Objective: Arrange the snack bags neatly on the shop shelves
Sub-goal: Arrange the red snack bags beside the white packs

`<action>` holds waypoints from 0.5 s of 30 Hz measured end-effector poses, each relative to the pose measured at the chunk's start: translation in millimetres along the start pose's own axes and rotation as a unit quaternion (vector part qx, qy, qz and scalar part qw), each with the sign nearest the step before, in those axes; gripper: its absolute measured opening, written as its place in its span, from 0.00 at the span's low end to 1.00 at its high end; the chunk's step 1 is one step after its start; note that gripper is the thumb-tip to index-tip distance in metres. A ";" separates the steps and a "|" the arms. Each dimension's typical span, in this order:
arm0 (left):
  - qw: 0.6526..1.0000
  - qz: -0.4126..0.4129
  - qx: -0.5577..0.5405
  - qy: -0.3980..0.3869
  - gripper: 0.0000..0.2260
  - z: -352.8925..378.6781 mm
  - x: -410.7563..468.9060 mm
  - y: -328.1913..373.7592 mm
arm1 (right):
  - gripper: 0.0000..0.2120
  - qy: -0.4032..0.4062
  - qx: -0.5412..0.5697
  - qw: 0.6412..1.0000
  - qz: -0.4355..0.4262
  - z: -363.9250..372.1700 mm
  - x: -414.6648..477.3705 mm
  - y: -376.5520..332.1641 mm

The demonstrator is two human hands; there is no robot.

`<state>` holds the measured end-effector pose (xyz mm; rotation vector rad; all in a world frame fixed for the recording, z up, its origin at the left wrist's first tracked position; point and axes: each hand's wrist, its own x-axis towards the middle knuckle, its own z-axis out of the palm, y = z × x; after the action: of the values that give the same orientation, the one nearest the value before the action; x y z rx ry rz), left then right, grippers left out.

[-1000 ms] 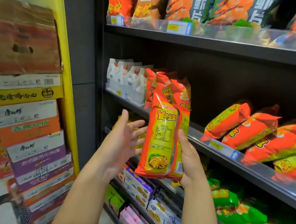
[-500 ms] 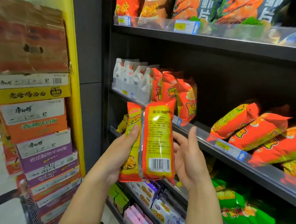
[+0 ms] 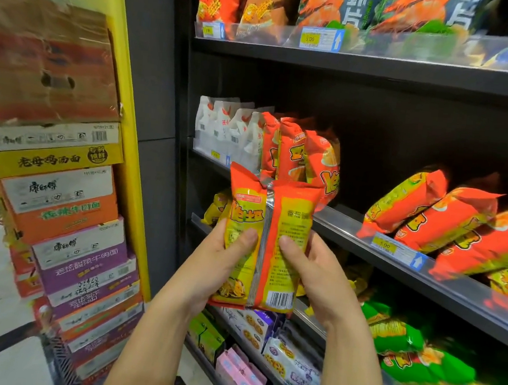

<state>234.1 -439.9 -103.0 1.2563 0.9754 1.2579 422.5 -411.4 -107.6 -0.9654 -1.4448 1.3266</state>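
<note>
- While both forearms reach up from the bottom of the view, the left hand (image 3: 224,264) and the right hand (image 3: 310,269) hold one orange-and-yellow snack bag (image 3: 268,240) upright between them, in the air in front of the shelves.
- Left thumb pressed flat on the bag's near face beside the silver back seam, the other fingers wrapped behind it and hidden; right thumb mirrors it on the other side of the seam, its fingers also curled round the back.
- Barcode and small print face the camera, so we are looking at the back of the pack.
- Just beyond the bag, the middle shelf (image 3: 351,229) carries a standing row of matching orange bags (image 3: 299,156), with white pouches (image 3: 228,127) to their left.
- Further right on that shelf, more orange bags (image 3: 449,217) lie tipped over, leaning on one another behind a yellow price tag (image 3: 384,245).
- Below, green bags (image 3: 410,356) lie jumbled, and small boxes (image 3: 262,348) fill the lower left.
- Up top, large crisp bags (image 3: 341,8) line the highest shelf.
- Off left, stacked cartons (image 3: 59,204) stand against a yellow pillar (image 3: 128,71).
</note>
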 end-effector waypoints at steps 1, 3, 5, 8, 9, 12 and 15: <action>1.000 0.006 0.006 -0.006 0.20 -2.2 -0.5 -0.7 | 0.28 0.001 0.001 1.000 -0.008 -1.7 -1.4 2.2; 0.999 0.020 0.023 -0.015 0.23 -6.2 -2.1 -1.7 | 0.28 0.001 0.002 1.000 -0.031 -5.1 -2.4 6.4; 0.999 0.033 0.035 -0.014 0.24 -9.0 -4.0 -2.7 | 0.30 -0.003 0.003 0.999 -0.053 -7.2 -2.5 10.0; 0.998 0.047 0.039 -0.013 0.23 -11.0 -4.8 -3.0 | 0.33 -0.004 0.003 0.998 -0.068 -9.6 -2.5 13.6; 0.998 0.050 0.040 -0.015 0.24 -11.6 -4.4 -2.8 | 0.33 -0.004 0.000 0.997 -0.072 -9.6 -2.6 13.8; 0.997 0.056 0.042 -0.026 0.25 -13.2 -3.6 -2.6 | 0.30 0.003 -0.002 0.998 -0.070 -8.4 -1.8 13.1; 0.998 0.049 0.026 -0.040 0.28 -14.0 -3.2 -2.7 | 0.26 0.024 0.027 0.998 -0.051 -5.6 -0.7 9.9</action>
<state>220.3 -441.0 -107.6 1.3986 0.9029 1.2561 427.7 -409.5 -117.6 -0.8714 -1.3972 1.2530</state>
